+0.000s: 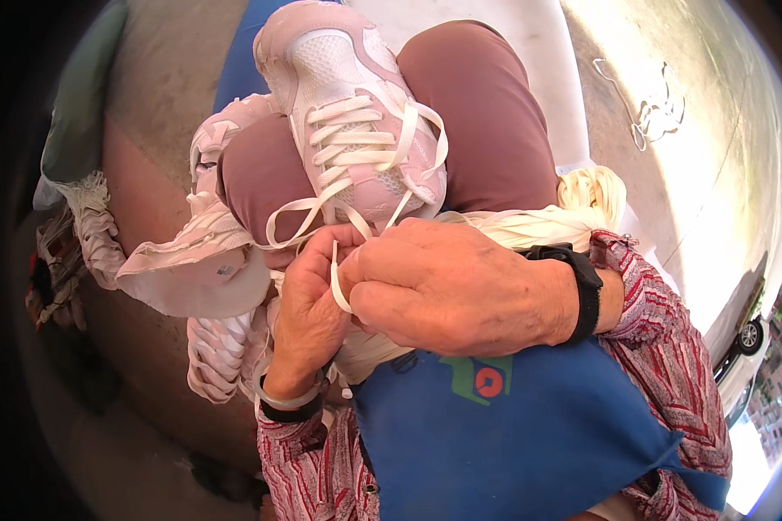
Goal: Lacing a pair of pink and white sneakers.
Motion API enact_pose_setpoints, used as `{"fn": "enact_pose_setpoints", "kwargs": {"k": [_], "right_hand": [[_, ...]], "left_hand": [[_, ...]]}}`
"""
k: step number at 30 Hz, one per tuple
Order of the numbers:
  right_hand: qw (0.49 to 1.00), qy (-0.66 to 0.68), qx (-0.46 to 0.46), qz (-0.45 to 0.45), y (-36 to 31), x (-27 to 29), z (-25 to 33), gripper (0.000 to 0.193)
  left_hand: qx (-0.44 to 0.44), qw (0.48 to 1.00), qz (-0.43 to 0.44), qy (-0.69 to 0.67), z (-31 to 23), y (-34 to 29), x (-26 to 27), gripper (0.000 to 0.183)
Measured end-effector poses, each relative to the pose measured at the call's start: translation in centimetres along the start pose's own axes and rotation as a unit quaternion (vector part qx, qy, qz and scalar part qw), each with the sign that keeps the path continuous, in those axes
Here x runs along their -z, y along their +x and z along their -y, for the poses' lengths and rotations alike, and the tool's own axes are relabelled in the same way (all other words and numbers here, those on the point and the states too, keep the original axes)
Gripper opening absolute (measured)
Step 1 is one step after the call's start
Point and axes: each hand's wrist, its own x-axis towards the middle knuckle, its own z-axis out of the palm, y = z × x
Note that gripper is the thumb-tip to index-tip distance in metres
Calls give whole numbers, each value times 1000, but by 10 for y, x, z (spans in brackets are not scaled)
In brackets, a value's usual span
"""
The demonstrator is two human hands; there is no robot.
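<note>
Right hand (460, 278) is curled in on the lace (336, 276), some fingertips hidden behind its own back; the left hand (308, 304), touching it, seems to pinch the same lace narrowly. This cord looks light, flat and limp, prone to twist, so probably best held close to its end. Just beyond, the shoe (367, 130) rests between the knees (482, 113), partly laced. It looks light, with a soft, giving upper; the sides should offer the surest hold. Cream laces (593, 195) are bunched past the right wrist; farther off, white strands (660, 113) lie on the floor (699, 200).
</note>
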Motion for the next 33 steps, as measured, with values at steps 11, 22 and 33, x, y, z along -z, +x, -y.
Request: {"fn": "enact_pose_setpoints", "kwargs": {"k": [11, 22, 33], "right_hand": [[992, -108, -60, -31, 20, 49, -12, 46], [961, -237, -109, 87, 8, 49, -19, 20], [948, -264, -138, 109, -8, 58, -15, 10]], "left_hand": [[-8, 989, -62, 132, -18, -15, 10, 16], [-276, 888, -188, 314, -7, 22, 12, 18], [-274, 867, -190, 370, -6, 24, 11, 20]]}}
